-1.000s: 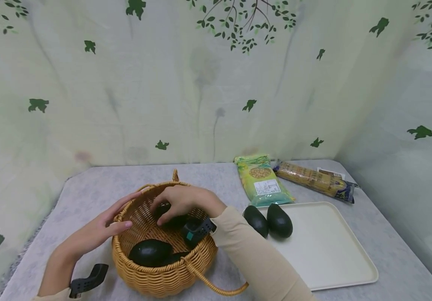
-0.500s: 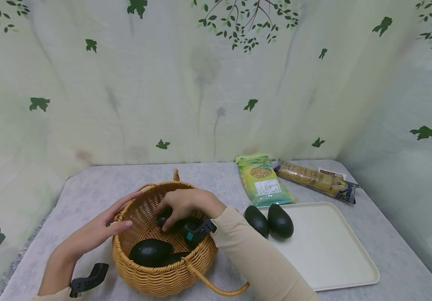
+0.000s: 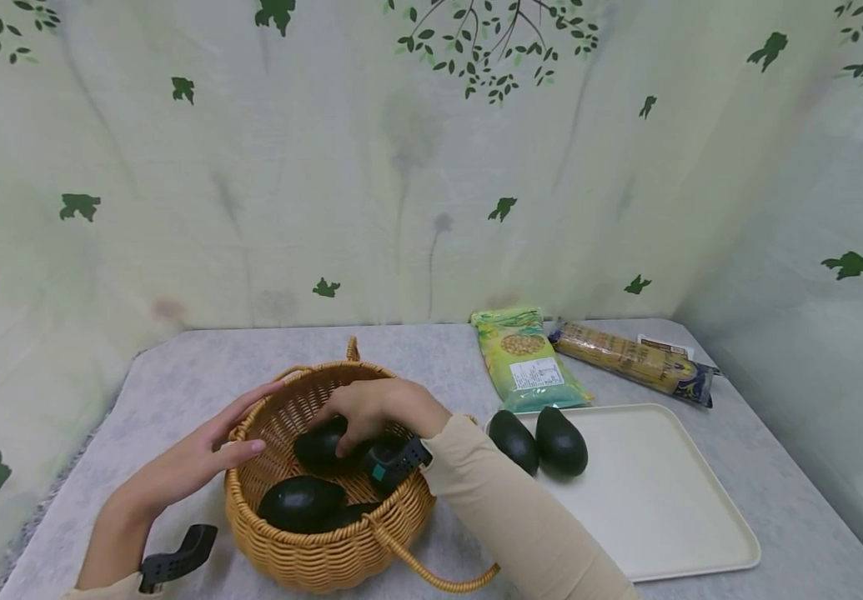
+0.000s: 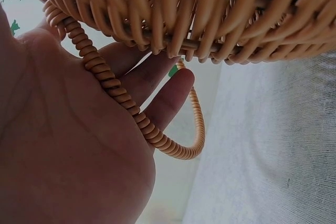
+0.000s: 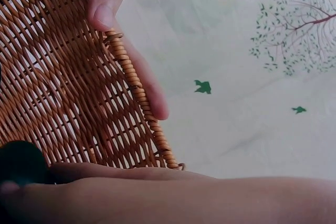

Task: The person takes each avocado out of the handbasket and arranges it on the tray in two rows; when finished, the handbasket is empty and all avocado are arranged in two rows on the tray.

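Observation:
My left hand (image 3: 194, 454) holds the left rim of a round wicker basket (image 3: 318, 558), its thumb over the inside and its fingers along the outside. In the left wrist view a coiled wicker handle (image 4: 118, 95) crosses the palm. Inside the basket, my right hand (image 3: 374, 408) curls its fingers and thumb over a dark avocado (image 3: 318, 450), which rests low among the others; the hand hides part of it. A second avocado (image 3: 302, 504) lies at the near side of the basket, and another (image 3: 352, 514) shows partly beside it.
To the right lies a white tray (image 3: 664, 500) with two avocados (image 3: 561, 442) at its left end. Behind it are a green-yellow bag (image 3: 529, 362) and a long pack of what looks like dry noodles (image 3: 629, 362). The basket's other handle (image 3: 446, 579) hangs toward the front right.
My right hand has shifted slightly right and nearer within the basket, and more of the avocado under its fingers shows. My left hand stays at the rim.

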A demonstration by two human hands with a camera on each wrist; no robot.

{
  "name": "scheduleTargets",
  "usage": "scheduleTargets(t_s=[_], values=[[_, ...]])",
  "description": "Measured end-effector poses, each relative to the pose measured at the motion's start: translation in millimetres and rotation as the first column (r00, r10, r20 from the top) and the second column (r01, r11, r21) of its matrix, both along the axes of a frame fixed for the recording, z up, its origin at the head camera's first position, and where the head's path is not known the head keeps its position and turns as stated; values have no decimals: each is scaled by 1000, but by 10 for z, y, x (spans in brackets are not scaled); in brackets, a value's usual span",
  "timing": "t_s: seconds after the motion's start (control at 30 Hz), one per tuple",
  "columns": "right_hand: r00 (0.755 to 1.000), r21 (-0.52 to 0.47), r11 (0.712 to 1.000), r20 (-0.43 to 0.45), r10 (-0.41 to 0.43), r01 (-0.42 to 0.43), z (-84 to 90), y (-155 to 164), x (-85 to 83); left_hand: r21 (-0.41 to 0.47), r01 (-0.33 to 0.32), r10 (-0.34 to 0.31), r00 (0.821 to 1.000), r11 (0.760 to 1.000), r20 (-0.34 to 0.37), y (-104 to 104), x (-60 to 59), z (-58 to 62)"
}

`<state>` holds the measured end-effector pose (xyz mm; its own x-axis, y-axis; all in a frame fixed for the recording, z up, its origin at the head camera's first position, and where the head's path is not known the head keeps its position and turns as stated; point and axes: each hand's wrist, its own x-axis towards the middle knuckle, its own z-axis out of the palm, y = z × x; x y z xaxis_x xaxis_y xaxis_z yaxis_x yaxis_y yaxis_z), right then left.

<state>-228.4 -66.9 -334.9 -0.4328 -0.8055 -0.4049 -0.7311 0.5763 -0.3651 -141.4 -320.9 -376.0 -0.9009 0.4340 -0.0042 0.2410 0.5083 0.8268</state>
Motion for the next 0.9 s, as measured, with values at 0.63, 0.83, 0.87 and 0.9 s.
scheduleTargets(t_s=[0.63, 0.83, 0.87, 0.9], values=[[999, -23, 1000, -40, 0, -1, -37, -15, 10, 5, -7, 7, 1000, 1000, 12, 9, 2, 3], [994, -22, 994, -18, -110, 109, -23, -3, 36, 8, -6, 6, 1000, 1000, 16, 17, 3, 6], [992, -21, 992, -16, -123, 123, -22, -3, 39, 11, -6, 6, 1000, 1000, 17, 18, 4, 6], [991, -23, 991, -11, -130, 130, -23, -4, 41, 13, -6, 6, 1000, 1000, 19, 17, 5, 5]])
